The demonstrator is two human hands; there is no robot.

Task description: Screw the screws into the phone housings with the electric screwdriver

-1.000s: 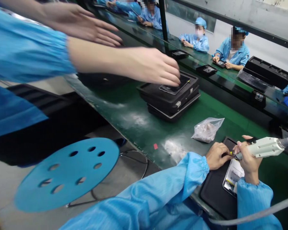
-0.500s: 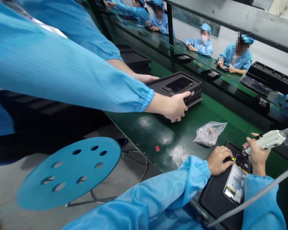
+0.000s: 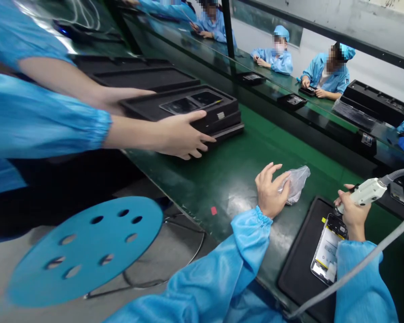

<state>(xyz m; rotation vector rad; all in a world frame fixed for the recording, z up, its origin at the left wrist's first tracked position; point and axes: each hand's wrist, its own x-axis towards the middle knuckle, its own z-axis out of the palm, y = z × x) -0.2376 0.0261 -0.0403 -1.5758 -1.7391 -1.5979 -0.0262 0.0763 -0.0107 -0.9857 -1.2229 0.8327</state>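
Observation:
My left hand is at a clear plastic bag on the green bench, fingers spread and the thumb side against it. Whether the fingertips press the plastic is unclear. My right hand is wrapped round a white air gun with a thick grey hose. Its nozzle points down by the top end of an opened phone, where a white battery and a yellow tab show. The phone lies on a black foam mat.
At left, a co-worker's hands hold stacked black trays with phone screens on top. A blue stool with holes stands beside the green bench. A red scrap lies on it. Other co-workers sit along the far line.
My left hand has moved from the phone's top edge, left and up to the plastic bag. The co-worker's hands and trays have shifted left. My right hand still holds the air gun.

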